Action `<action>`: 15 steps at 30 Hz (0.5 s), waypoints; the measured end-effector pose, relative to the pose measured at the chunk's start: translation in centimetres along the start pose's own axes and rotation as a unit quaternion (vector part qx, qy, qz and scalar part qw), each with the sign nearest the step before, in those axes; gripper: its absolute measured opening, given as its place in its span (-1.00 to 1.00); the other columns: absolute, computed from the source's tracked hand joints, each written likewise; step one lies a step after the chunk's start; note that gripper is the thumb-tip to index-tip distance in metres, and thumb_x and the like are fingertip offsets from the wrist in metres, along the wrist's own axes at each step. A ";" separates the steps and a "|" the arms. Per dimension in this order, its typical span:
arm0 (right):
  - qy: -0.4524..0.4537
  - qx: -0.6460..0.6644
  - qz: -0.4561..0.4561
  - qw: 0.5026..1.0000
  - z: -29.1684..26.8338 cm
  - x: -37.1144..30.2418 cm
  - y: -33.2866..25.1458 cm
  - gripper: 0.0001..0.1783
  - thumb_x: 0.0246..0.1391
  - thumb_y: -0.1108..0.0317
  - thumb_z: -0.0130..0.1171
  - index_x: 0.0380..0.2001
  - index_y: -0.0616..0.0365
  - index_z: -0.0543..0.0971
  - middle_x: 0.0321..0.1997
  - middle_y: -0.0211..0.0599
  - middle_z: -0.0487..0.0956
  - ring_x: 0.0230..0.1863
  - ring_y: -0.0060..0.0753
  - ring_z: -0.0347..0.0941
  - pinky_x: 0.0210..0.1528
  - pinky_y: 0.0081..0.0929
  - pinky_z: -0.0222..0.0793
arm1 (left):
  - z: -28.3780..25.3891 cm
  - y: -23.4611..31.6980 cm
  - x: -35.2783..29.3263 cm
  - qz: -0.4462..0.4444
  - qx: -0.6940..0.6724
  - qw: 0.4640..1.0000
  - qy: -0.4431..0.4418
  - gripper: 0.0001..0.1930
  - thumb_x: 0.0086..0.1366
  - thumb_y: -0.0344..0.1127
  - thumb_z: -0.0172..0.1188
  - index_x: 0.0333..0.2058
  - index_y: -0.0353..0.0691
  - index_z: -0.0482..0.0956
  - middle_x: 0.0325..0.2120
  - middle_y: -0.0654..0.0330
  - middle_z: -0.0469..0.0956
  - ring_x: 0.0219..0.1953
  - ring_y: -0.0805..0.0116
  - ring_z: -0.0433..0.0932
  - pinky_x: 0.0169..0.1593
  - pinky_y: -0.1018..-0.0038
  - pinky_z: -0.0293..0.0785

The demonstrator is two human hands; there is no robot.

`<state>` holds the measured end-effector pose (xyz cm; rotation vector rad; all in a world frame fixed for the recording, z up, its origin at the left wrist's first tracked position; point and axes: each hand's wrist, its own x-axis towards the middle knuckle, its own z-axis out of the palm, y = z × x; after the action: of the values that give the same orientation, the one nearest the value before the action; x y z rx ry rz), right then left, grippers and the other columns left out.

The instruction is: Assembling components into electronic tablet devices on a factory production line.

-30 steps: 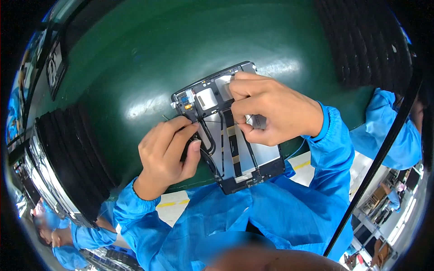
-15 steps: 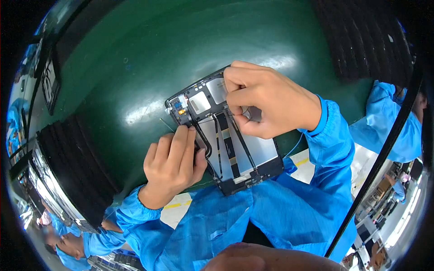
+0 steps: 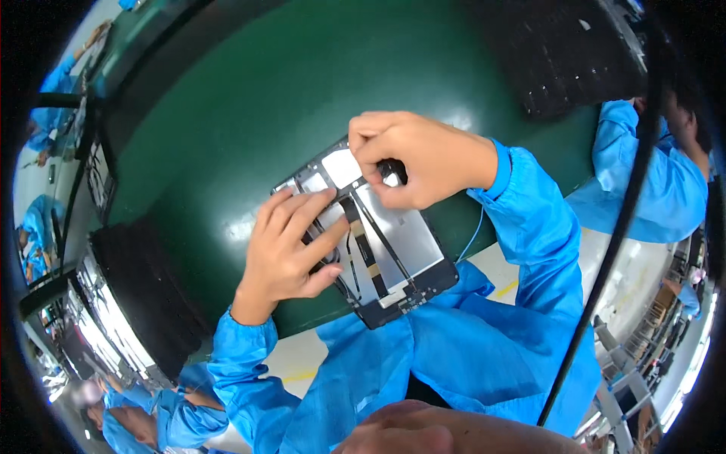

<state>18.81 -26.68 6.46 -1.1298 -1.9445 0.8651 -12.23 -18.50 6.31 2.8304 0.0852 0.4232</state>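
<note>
An opened tablet (image 3: pixel 412 234) lies tilted at the near edge of the green work surface, its inside facing up. Silver plates, black strips and a dark flat cable (image 3: pixel 367 253) show inside it. My left hand (image 3: pixel 291 246) rests over the tablet's left part with the fingers stretched and spread, hiding that corner. At the far right part of the tablet, my right hand (image 3: pixel 423 159) has thumb and fingers pinched together close to a white plate (image 3: pixel 342 168). Whatever is between those fingertips is hidden.
Black stacked material stands on the left (image 3: pixel 147 287) and at the far right (image 3: pixel 563 60) of the green work surface (image 3: pixel 249 121). A blue cord (image 3: pixel 474 236) hangs from my right sleeve. People in blue clothing sit at the right (image 3: pixel 639 181) and lower left (image 3: pixel 185 416).
My left hand has moved from the tablet's left edge onto it, and its fingers have spread. My right hand stays pinched over the far right part. The whole view has shifted slightly.
</note>
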 end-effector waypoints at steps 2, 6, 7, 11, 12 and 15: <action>0.010 -0.030 -0.032 0.999 -0.6 -0.3 0.0 -0.85 -0.09 0.53 0.44 -0.46 0.18 0.62 -0.20 -0.20 0.56 -0.17 -0.09 0.57 -0.15 -0.21 0.52 | -0.2 0.1 0.8 0.002 -0.009 1.000 -0.013 -0.34 0.32 0.35 0.26 0.18 0.05 0.82 0.42 -0.07 0.54 0.34 -0.09 0.57 0.50 -0.26 0.33; 0.019 -0.030 -0.017 0.999 -0.9 -1.0 -0.3 -0.85 -0.07 0.40 0.47 -0.52 0.12 0.64 -0.28 -0.11 0.59 -0.20 0.08 0.61 -0.17 -0.06 0.53 | 1.4 1.0 1.1 0.015 -0.045 0.998 -0.038 -0.31 0.24 0.34 0.37 0.26 0.14 0.80 0.51 -0.13 0.46 0.40 -0.18 0.54 0.56 -0.31 0.27; 0.021 -0.049 -0.032 0.998 -0.4 -1.1 0.3 -0.86 -0.08 0.40 0.46 -0.51 0.12 0.65 -0.28 -0.11 0.59 -0.21 0.08 0.61 -0.17 -0.06 0.53 | 1.3 1.5 0.9 0.019 -0.060 0.997 -0.040 -0.30 0.22 0.31 0.41 0.28 0.15 0.78 0.53 -0.14 0.44 0.42 -0.19 0.53 0.57 -0.31 0.27; -0.010 -0.028 0.031 0.999 -0.8 -1.8 -0.5 -0.88 -0.08 0.37 0.46 -0.51 0.12 0.68 -0.36 -0.14 0.60 -0.27 0.04 0.63 -0.20 -0.07 0.55 | 1.7 2.6 0.6 0.048 -0.071 0.996 -0.015 -0.38 0.26 0.18 0.44 0.18 -0.05 0.78 0.48 -0.19 0.47 0.39 -0.25 0.55 0.50 -0.24 0.39; -0.028 -0.037 0.039 0.998 -0.9 -1.6 -0.7 -0.88 -0.06 0.37 0.46 -0.52 0.11 0.69 -0.37 -0.14 0.61 -0.29 0.00 0.63 -0.21 -0.10 0.55 | 2.1 1.8 0.7 0.052 -0.068 0.996 -0.001 -0.38 0.26 0.18 0.44 0.18 -0.05 0.78 0.48 -0.19 0.47 0.39 -0.25 0.55 0.50 -0.24 0.39; -0.007 -0.055 0.019 0.998 -1.0 -1.4 -0.1 -0.91 -0.07 0.39 0.44 -0.53 0.11 0.69 -0.38 -0.11 0.62 -0.31 -0.03 0.61 -0.23 -0.12 0.54 | 3.0 0.9 0.2 0.063 -0.100 0.991 0.063 -0.57 0.25 0.07 0.44 -0.28 -0.23 0.65 0.32 -0.23 0.59 0.16 -0.35 0.60 0.28 -0.20 0.53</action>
<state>20.14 -27.74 6.70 -1.2311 -2.0097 0.7962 -11.10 -20.10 3.87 2.6188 -0.1051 0.6041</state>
